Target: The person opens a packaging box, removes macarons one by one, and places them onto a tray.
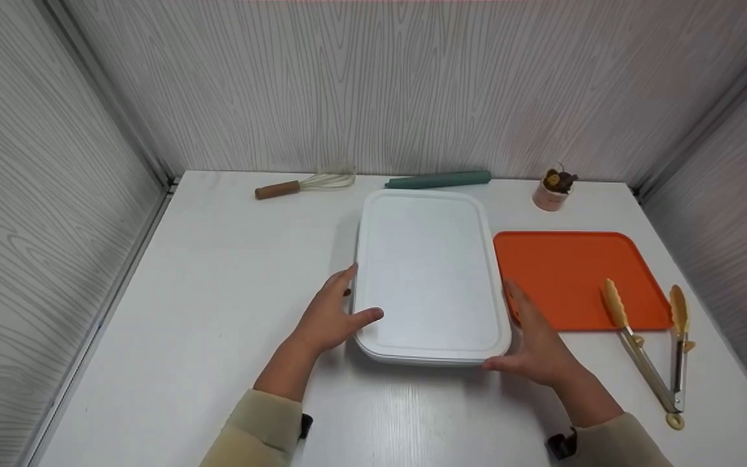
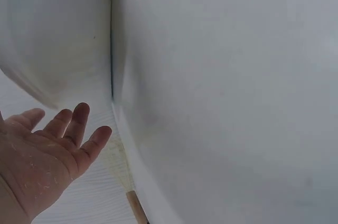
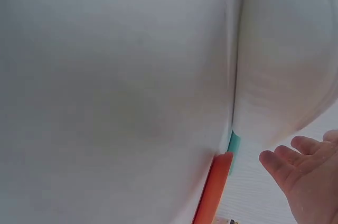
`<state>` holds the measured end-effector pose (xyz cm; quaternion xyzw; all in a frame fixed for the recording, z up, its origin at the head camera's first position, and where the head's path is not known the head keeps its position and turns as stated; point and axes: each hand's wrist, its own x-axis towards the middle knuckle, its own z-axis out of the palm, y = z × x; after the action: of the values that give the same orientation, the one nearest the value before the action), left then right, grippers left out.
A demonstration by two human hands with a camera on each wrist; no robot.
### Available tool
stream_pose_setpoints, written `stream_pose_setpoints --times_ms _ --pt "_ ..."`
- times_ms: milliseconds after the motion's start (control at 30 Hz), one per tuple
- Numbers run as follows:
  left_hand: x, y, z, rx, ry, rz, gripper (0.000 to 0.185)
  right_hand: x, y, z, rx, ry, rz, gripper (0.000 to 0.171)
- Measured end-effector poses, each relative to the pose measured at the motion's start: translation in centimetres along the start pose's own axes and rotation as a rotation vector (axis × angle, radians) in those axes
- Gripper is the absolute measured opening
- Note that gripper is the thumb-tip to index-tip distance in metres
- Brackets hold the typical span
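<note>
A white rectangular tray point(image 1: 428, 272) lies flat in the middle of the white table point(image 1: 218, 292), with what looks like a second white edge stacked under it. My left hand point(image 1: 340, 306) is at its near left edge, fingers straight along the side and the thumb lying on the rim. At the near right corner is my right hand point(image 1: 532, 337), fingers straight beside the tray's side. In the left wrist view the left hand point(image 2: 50, 150) is spread beside the tray wall point(image 2: 222, 86). In the right wrist view the right hand point(image 3: 306, 176) is spread next to the tray point(image 3: 116, 86).
An orange mat point(image 1: 568, 275) lies right of the tray, with metal tongs point(image 1: 649, 357) across its near right corner. Along the back wall lie a whisk point(image 1: 302, 185), a green rolling pin point(image 1: 438, 180) and a small pot point(image 1: 554, 188). Panel walls enclose three sides.
</note>
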<state>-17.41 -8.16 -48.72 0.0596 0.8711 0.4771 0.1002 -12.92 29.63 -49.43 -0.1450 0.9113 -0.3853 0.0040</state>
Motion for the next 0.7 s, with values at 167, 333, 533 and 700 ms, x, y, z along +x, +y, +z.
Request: stream_pose_setpoints --times_ms 167,333,533,700 --pt "0.3 -0.3 0.2 -0.022 -0.005 0.011 0.104 0.1 -0.1 0.3 0.029 -0.009 0.003 0.153" --pt "0.8 -0.5 0.6 -0.033 0.008 0.024 0.099 0.3 0.0 0.5 0.107 -0.011 0.001 0.157" --pt "1.0 -0.4 1.0 -0.037 0.011 0.024 0.096 0.4 0.0 0.6 0.129 -0.033 0.017 0.156" --pt "1.2 -0.1 0.8 0.027 0.001 0.05 0.099 0.5 -0.3 0.6 0.112 -0.029 0.022 0.15"
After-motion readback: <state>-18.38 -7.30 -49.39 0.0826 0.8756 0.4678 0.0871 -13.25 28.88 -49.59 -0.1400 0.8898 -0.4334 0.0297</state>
